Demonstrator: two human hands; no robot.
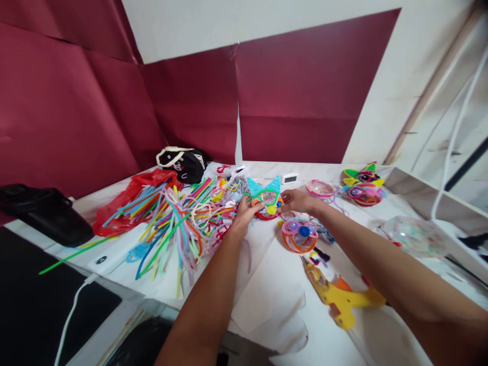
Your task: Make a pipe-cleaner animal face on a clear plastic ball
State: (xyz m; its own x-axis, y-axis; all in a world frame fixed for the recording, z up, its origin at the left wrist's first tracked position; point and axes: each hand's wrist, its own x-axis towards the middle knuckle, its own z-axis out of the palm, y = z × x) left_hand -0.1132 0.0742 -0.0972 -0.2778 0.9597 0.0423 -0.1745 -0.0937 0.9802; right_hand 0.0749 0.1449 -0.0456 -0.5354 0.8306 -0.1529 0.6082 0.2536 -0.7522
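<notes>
A pipe-cleaner animal face (267, 197) with blue pointed ears, green-rimmed eyes and a yellow nose is upright near the back of the table. My left hand (246, 213) grips its left edge, thumb on the front. Curled around its right edge are the fingers of my right hand (296, 201); the fingertips are partly hidden. Just in front of it lies a round orange and pink pipe-cleaner piece (299, 236) with a blue pompom. A yellow glue gun (343, 297) rests beneath my right forearm, its nozzle pointing away from me.
Loose pipe cleaners (179, 223) spread across the left, some in a red plastic bag (131, 201). At the back are a black bag (185, 165) and a small digital display (290, 178). Finished-looking colourful pieces (364, 185) stand at right, near a clear plastic ball (414, 235).
</notes>
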